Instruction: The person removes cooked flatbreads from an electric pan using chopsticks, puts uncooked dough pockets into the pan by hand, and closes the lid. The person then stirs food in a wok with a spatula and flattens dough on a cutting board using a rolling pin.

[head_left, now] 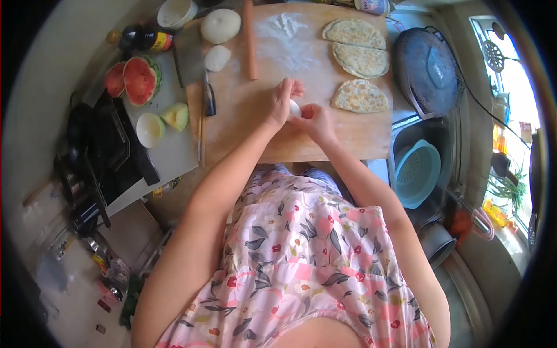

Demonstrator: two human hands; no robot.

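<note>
Above the front part of the wooden board [232, 136], a small piece of white dough [295, 109] is between my two hands. My left hand [284, 100] is curled around its left side. My right hand [314, 120] pinches its lower right edge. Much of the dough is hidden by my fingers. A large dough ball [221, 26] and a smaller dough piece [217, 58] lie at the board's back left, beside the rolling pin [250, 40]. Loose flour [284, 35] covers the back middle. Browned flatbread pieces [360, 96] lie on the right.
A cleaver [190, 57] with a dark handle lies at the board's left edge. Further left are cut watermelon [140, 81], a green bowl [151, 130] and a sauce bottle [141, 39]. On the right are an electric pan [426, 72] and a sink holding a blue basin [419, 174].
</note>
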